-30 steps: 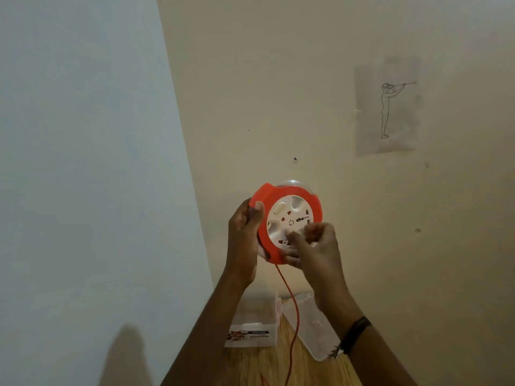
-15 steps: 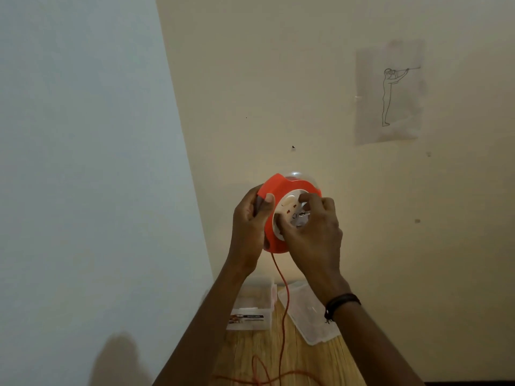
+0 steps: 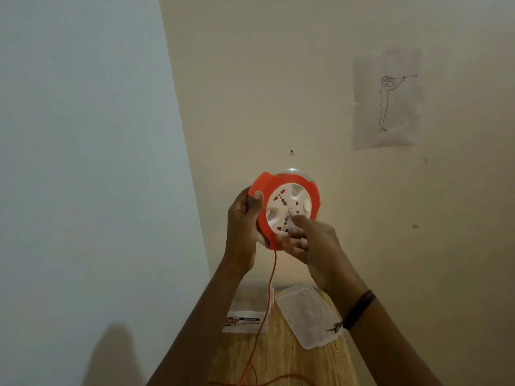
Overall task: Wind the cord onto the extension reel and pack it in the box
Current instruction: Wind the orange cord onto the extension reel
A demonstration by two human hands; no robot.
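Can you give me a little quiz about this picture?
1. True or false: the left hand grips the round orange-and-white plastic extension reel.
2. The thin orange cord hangs from the reel: A up the wall, B down to the wooden table, C round a chair.
3. Fill in: the clear plastic container lies to the ___ of the white cardboard box.
Key: 1 true; 2 B; 3 right.

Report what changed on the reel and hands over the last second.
The right hand circled over the reel's white disc, up across it and back to its lower edge, and the sockets turned round. The left hand still grips the orange rim; the cord still hangs to the table; box and lid unmoved.
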